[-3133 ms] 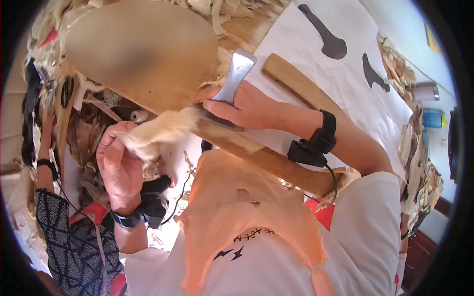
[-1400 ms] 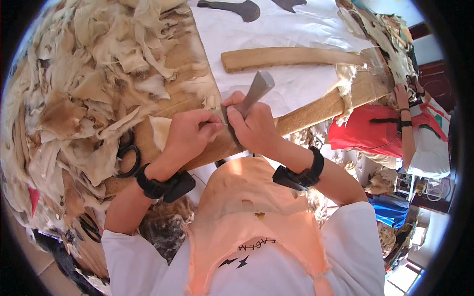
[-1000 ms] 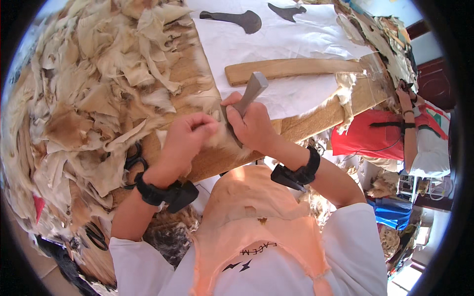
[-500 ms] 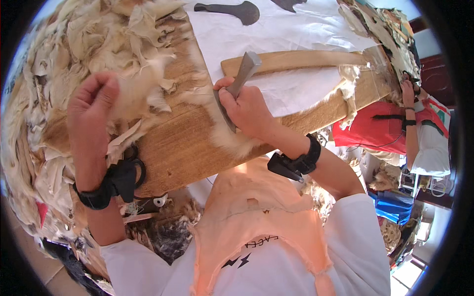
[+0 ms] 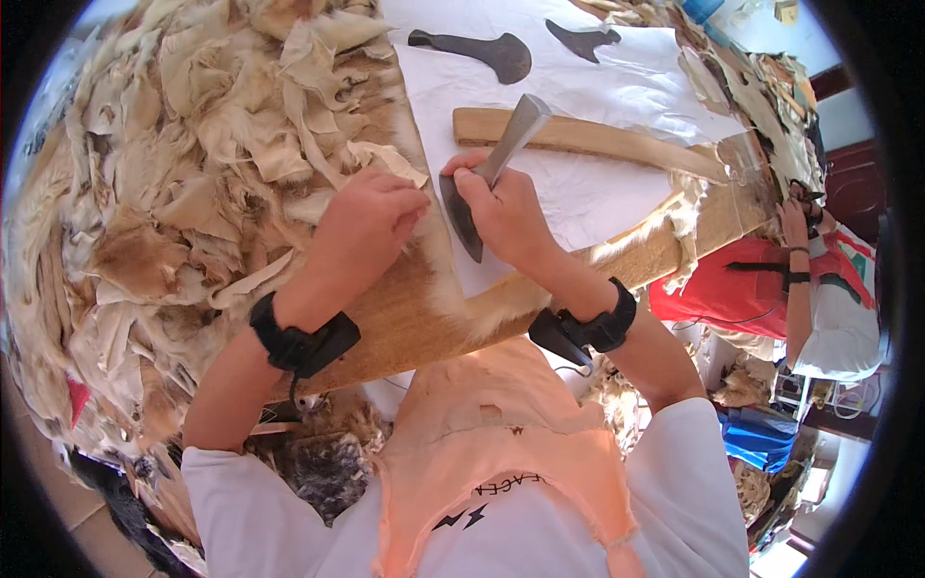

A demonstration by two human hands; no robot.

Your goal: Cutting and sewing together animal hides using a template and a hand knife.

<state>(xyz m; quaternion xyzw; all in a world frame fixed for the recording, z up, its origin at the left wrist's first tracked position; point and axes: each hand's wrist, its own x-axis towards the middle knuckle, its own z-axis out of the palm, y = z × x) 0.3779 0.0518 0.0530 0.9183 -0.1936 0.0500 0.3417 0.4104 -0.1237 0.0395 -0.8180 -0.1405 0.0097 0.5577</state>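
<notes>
On the wooden workboard [image 5: 405, 328], our right hand [image 5: 506, 217] grips the curved knife [image 5: 482, 183]; our left hand [image 5: 371, 226], fingers curled, pins fur hide [image 5: 424, 241]. A slip risks cutting it.

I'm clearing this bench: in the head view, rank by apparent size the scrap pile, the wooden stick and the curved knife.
1. scrap pile
2. wooden stick
3. curved knife, partly hidden by the right hand

Left hand [image 5: 371, 226] returned beside knife [image 5: 487, 178]

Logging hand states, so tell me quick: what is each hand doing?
Left hand: closed, pressing a fur piece.
Right hand: closed on a knife.
</notes>
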